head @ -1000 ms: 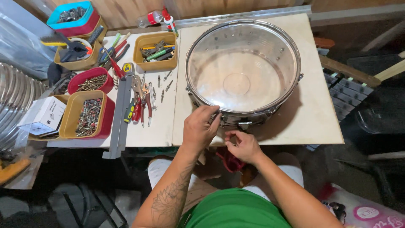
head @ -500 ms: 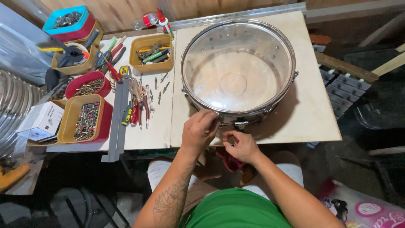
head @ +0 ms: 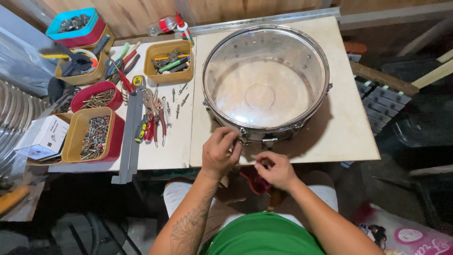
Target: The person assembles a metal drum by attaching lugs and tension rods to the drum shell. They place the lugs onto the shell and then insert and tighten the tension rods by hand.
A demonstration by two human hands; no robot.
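A metal snare drum shell (head: 265,80) lies open-side up on a pale table (head: 349,127). The left hand (head: 220,152) pinches at the shell's near rim beside a lug; the right hand (head: 276,169) curls just below it, over a dark red cloth (head: 254,179). Trays of screws (head: 94,134) and pliers (head: 153,120) sit to the left.

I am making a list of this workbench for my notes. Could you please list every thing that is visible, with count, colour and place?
drum: one, silver shell, clear head, on the right board.
table: one, pale wood, centre.
trays of screws: two, tan and red, left edge.
tool tray: one, tan, behind the pliers.
pliers: several, red handles, left board.
cloth: one, dark red, under the right hand.
left hand: fingers at the drum's near rim.
right hand: below the table edge, fingers pinched.
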